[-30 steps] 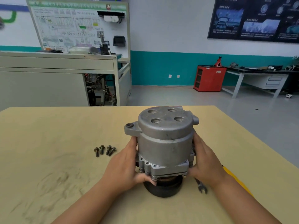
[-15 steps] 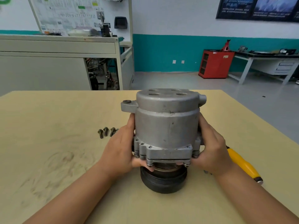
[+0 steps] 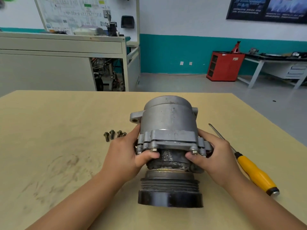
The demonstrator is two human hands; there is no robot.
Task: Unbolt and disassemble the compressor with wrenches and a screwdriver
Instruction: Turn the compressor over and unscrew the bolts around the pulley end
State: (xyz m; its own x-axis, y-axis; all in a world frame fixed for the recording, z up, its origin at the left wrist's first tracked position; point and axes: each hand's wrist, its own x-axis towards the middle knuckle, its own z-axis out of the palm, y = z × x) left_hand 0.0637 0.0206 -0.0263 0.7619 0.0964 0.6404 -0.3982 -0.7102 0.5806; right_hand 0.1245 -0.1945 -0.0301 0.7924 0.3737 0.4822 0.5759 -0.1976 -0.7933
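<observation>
The grey metal compressor (image 3: 168,120) is tipped away from me over the table, its black grooved pulley (image 3: 169,191) nearest to me. My left hand (image 3: 123,154) grips its left side at the bolted flange. On the right side my right hand (image 3: 214,156) holds the same flange, thumb under a bolt head. Several loose bolts (image 3: 113,134) lie on the table left of the compressor. A screwdriver with a yellow handle (image 3: 254,173) lies to the right, its tip pointing away from me. No wrench shows.
The tan table (image 3: 49,130) has dark smudges at the left. Beyond its far edge are a grey workbench (image 3: 61,47) with a panel, a red cabinet (image 3: 224,66) and a white bench (image 3: 279,63) at the right.
Both hands have tilted the compressor from upright so its top leans away from me and the pulley faces me. My head has come closer. The screwdriver shows more fully now.
</observation>
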